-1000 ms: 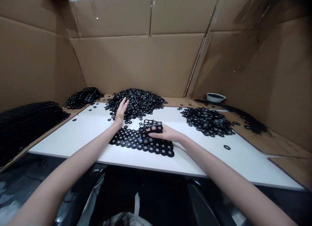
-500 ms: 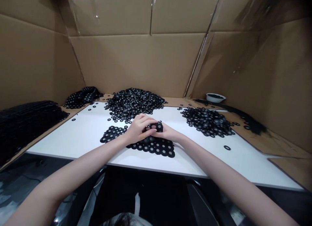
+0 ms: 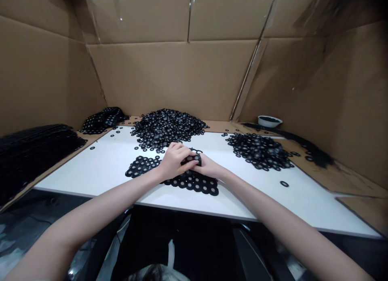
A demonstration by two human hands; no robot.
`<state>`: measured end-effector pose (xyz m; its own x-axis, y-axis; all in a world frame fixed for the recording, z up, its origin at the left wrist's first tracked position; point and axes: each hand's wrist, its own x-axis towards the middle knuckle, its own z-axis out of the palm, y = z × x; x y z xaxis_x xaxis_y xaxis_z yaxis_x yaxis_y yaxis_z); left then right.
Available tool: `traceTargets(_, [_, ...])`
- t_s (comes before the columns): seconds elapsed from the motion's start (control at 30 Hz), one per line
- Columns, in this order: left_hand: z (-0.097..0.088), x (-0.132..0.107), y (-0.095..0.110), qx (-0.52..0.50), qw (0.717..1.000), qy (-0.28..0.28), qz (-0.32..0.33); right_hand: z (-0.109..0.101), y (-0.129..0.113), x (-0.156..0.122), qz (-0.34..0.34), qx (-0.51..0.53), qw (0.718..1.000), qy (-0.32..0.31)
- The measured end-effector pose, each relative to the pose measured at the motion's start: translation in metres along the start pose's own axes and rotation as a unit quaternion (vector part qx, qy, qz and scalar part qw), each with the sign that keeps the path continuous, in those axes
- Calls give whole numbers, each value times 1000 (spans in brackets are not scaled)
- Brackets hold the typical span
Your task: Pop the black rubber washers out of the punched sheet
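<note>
A white tabletop carries a patterned sheet of joined black discs, spread beneath the left hand and right hand. Beyond the left hand rises a large heap of black rings, spilling over the board's far edge. To the right of the right hand sit 1 smaller heap and – just nearer the front edge – 1 lone ring.
</note>
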<state>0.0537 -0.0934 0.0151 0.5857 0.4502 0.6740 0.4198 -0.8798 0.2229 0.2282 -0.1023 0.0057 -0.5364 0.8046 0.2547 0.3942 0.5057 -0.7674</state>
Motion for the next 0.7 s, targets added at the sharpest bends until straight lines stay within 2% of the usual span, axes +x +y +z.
traceTargets(0.2, [1,1,-3,-16,999,1,-28,2,2,1,0,-21,1000,2])
traceTargets(0.37, [4,2,-6,-50,995,-6,-84,3,-1,2,4,-44,999,-6])
traceTargets(0.6, [3,3,-6,-117,984,21,-130,3,-4,3,4,-42,999,-3])
traceTargets(0.7, [4,3,-12,-141,980,24,-138,2,-4,3,-3,-37,999,-7])
